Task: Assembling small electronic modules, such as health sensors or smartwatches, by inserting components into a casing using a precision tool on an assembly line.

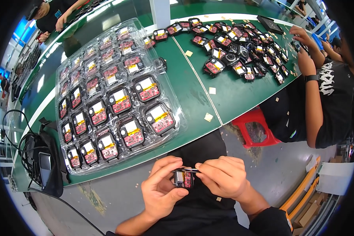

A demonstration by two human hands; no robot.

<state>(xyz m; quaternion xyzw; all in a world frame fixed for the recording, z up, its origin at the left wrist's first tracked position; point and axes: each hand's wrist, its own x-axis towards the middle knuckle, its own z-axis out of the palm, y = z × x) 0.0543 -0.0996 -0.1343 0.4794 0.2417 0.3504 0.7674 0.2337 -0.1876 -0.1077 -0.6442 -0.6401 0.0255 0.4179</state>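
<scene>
Our left hand [158, 192], cupped with its palm inward, grips a small black-cased device [183, 179]. To its right, our right hand [225, 177] pinches a slim dark tool [189, 170] across the device's upper edge; we cannot make out its tip or hidden end.

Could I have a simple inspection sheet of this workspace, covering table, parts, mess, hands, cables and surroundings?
Surface: green table, crossed by a seam.
Job's things: small black-cased unit; thin tool; clear tray of similar units.
Clutter: loose pile of units; small tan squares scattered about.
Hands: left hand holds the unit; right hand holds the tool over it, contact unclear.
Cables: black cables looped by a black bag.
Surroundings: red stool and co-worker at right.
</scene>
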